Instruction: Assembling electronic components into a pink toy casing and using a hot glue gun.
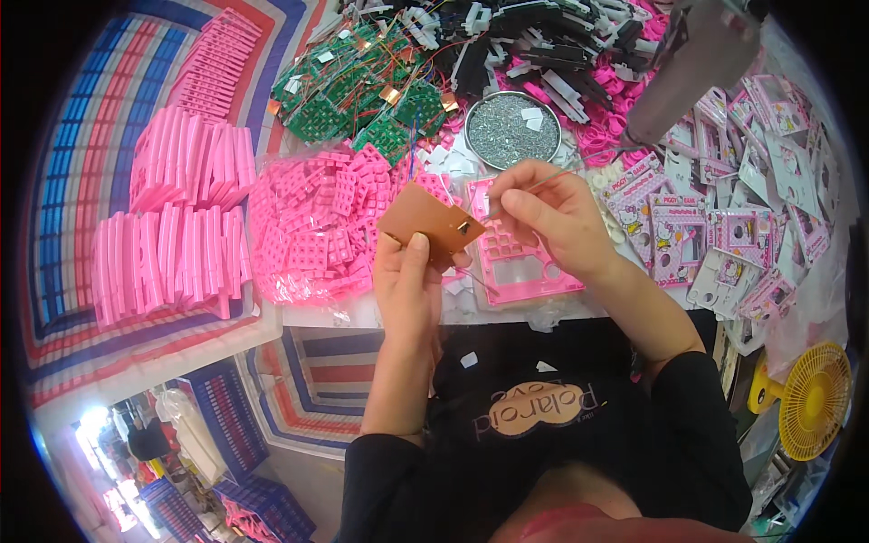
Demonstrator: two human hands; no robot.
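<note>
My left hand [409,279] grips a brown circuit board [425,223] by its lower edge, tilted above the table. Thin wires trail from it, and a small dark part sits near its right corner. Close to that corner, my right hand [557,217] is closed in a pinch. Something small and pale shows at its fingertips, too small to name. Under the hands lies a pink plastic panel [522,274] with square openings and a larger window, partly hidden by my right hand.
Pink keypads [312,244] fill a bag at left, beside stacked pink panels [172,262]. Green circuit boards [319,116] pile up behind. A round metal tray [513,129] holds screws. A grey tool [692,68] hangs at upper right, above printed cards [681,237]. A yellow fan [815,401] stands at lower right.
</note>
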